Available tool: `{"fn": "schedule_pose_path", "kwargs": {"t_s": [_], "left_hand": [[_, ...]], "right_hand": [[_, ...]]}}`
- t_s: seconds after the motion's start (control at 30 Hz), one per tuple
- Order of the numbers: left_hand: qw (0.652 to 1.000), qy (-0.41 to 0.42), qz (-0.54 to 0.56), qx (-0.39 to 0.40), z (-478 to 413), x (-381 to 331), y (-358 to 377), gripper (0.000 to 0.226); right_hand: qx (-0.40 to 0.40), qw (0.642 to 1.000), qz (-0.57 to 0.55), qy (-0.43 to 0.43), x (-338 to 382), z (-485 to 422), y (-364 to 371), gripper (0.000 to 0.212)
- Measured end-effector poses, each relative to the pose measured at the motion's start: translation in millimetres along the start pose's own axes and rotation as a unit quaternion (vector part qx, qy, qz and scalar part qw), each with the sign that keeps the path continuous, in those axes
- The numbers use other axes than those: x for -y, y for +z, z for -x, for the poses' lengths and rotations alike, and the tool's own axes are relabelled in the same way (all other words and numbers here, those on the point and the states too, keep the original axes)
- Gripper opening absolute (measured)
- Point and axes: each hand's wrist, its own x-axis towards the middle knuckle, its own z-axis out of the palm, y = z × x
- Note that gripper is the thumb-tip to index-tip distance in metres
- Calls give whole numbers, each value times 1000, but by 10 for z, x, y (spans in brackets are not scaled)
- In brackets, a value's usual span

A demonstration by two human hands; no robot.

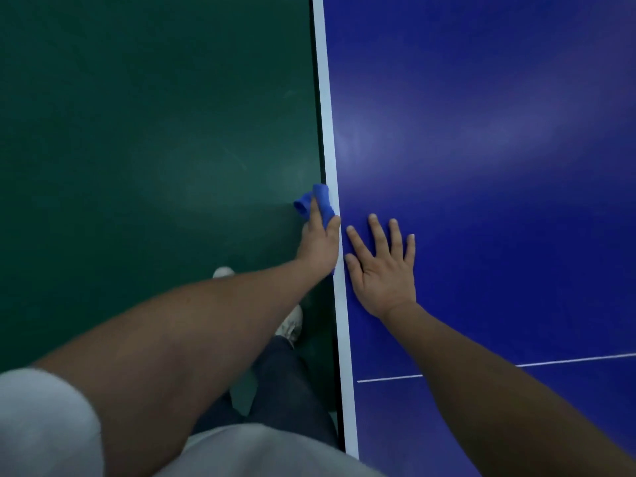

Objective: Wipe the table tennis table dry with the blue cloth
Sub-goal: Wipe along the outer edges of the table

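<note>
The blue table tennis table (481,149) fills the right side of the head view, with a white stripe along its left edge. My left hand (318,241) grips the blue cloth (318,201) against the outer side of that edge, just off the tabletop; the cloth sticks out above my fingers. My right hand (382,266) lies flat on the blue surface right beside the edge, fingers spread and straight, holding nothing.
Dark green floor (137,132) lies left of the table. My legs in dark trousers and white shoes (290,323) stand close to the table edge. A thin white centre line (389,377) crosses the tabletop near the bottom.
</note>
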Motion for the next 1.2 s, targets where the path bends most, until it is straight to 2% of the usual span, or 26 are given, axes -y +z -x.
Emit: {"fn": "schedule_pose_path", "kwargs": {"t_s": [0.13,0.23,0.4,0.53,0.63,0.77,0.83,0.93,1.0,1.07,1.2], "left_hand": [[1000,6,26,-2,705,393,154,66],[999,-21,23,10,978,453,185,66],[1000,-17,15,-13,-9,-144,18,64],[1000,-3,-1,1,-759,-703,-247,65],[1000,13,-7,19,-678,-583,-252,66],[999,-9,14,35,-106,-139,-111,67],[998,-12,24,51,-177,-164,-115,69],[998,-25,27,43,-603,-471,-198,69],[999,-27,27,35,-986,-741,-287,69],[999,-12,27,26,-1417,-1019,-401,68],[999,-20,37,19,-2300,-1547,-599,67]], "right_hand": [[-6,1000,-9,-6,-20,1,3,56],[-8,1000,-9,-7,-29,-7,23,56],[-11,1000,-7,-5,-29,-10,25,55],[-6,1000,-13,1,-11,2,0,54],[8,1000,-16,-1,-13,13,-34,53],[25,999,-29,-2,-3,46,-79,51],[40,998,-39,-15,-21,-16,-191,50],[20,995,-64,-74,-56,-449,-476,48],[0,993,-81,-81,-34,-1004,-694,49],[-12,995,-63,-72,1,-1685,-896,52],[54,998,5,-12,31,-2898,-1250,58]]}}
